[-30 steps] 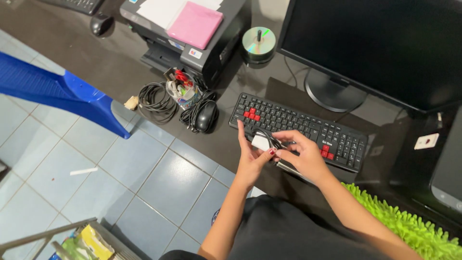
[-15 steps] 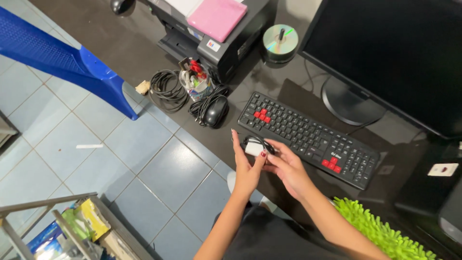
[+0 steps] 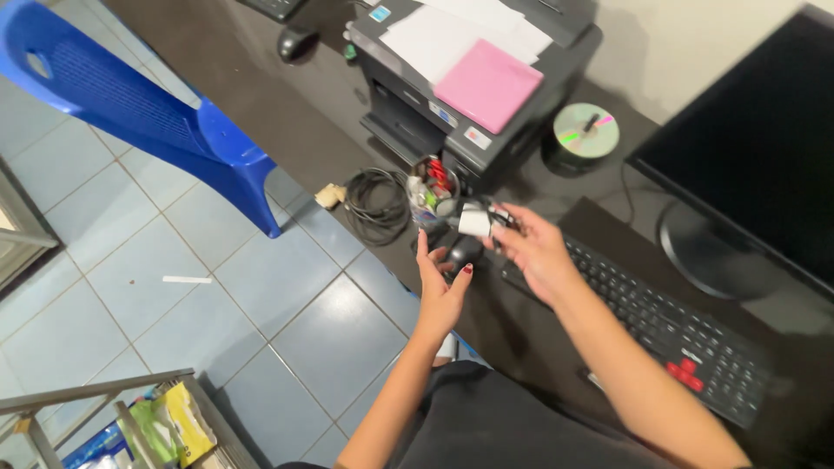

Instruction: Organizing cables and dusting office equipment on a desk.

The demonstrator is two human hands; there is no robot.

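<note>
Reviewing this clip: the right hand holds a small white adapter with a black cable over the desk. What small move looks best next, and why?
Probably lower it onto the bare desk beside the black mouse. The right hand pinches the white adapter in mid-air, and the left hand is open, holding nothing.

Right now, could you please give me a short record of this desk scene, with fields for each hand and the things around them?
right hand: the right hand holds a small white block with a black cable above the desk edge
left hand: the left hand is open, palm toward the block, holding nothing
below the hands: a black mouse
keyboard: a black keyboard with red keys, right of the hands
behind: cup of pens, coiled black cable, printer with pink sheet, disc spindle, monitor
floor side: blue plastic chair
</note>
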